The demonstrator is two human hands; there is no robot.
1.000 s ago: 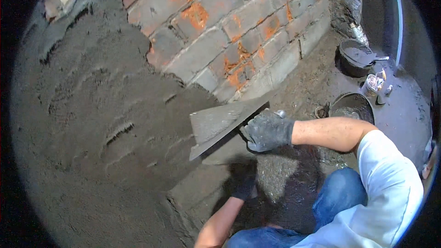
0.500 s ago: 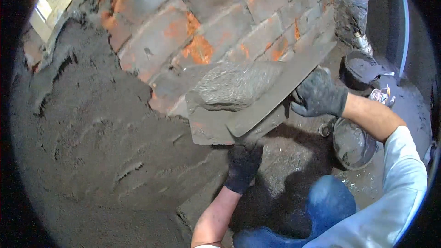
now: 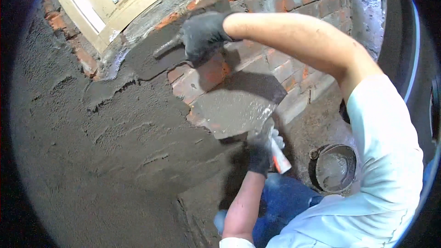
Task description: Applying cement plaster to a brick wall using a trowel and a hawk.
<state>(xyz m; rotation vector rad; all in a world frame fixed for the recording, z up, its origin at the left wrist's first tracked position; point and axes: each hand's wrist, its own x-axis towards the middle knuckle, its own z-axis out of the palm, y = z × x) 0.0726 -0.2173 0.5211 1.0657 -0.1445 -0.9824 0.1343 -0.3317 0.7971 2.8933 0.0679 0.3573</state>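
My right hand point(image 3: 204, 39), in a dark glove, is closed on a plastering trowel point(image 3: 167, 48) pressed flat to the wall below the window frame. The glove hides most of the trowel's handle. Lower down, my gloved left hand point(image 3: 259, 149) grips the near edge of a flat mortar board point(image 3: 236, 105), whose wet grey face shows only a thin film. A white and orange handle point(image 3: 280, 157) sticks out beside that hand; how it joins the board is hidden. Fresh grey mortar point(image 3: 119, 133) covers the wall at left, with a ragged edge against bare brick point(image 3: 202, 85).
A pale window frame point(image 3: 108, 36) borders the mortar at upper left. A round bucket point(image 3: 335, 167) with grey mix stands on the floor at right. Behind my right arm rises a rough corner post point(image 3: 367, 14), and a light blue line point(image 3: 413, 55) hangs farther right.
My right hand swept up and left from the board to the wall under the window, trowel included. The mortar lump has left the board. My left hand moved slightly right, and the view shifted.
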